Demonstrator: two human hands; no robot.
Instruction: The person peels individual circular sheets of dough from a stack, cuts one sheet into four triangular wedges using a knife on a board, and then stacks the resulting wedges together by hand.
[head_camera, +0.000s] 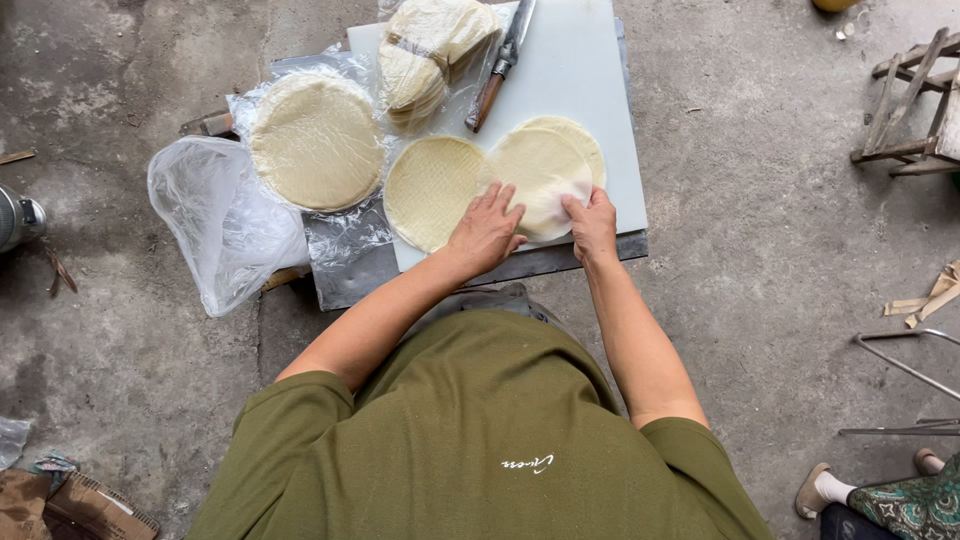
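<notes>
Both hands are down on the work. The left hand (487, 225) lies flat, fingers spread wide, pressing on the near edge of a thin pale round sheet (540, 175). The right hand (594, 222) sits just beside it at the sheet's lower right rim, fingers curled in, thumb and fingertips pinching that edge. The sheet lies on a white cutting board (585, 70), and a second round sheet peeks out from under it on the far right side. Touching it on the left is another round sheet (432, 190), yellower, with a fine woven texture, flat on the board and hanging slightly over its left edge.

Further up the board, a knife (502, 62) with a wooden handle lies at an angle, blade pointing away. Next to it, a folded stack of sheets (432, 50) sits in clear wrap. Left of the board, a flat stack of rounds (316, 140) rests on clear plastic, and an empty plastic bag (220, 225) sprawls beside that. The board rests on a low dark surface (350, 280) over a concrete floor (780, 250). The person wears an olive green shirt (480, 430). A wooden stool (915, 100) stands at the far right, and another person's foot (822, 488) shows in the lower right corner.
</notes>
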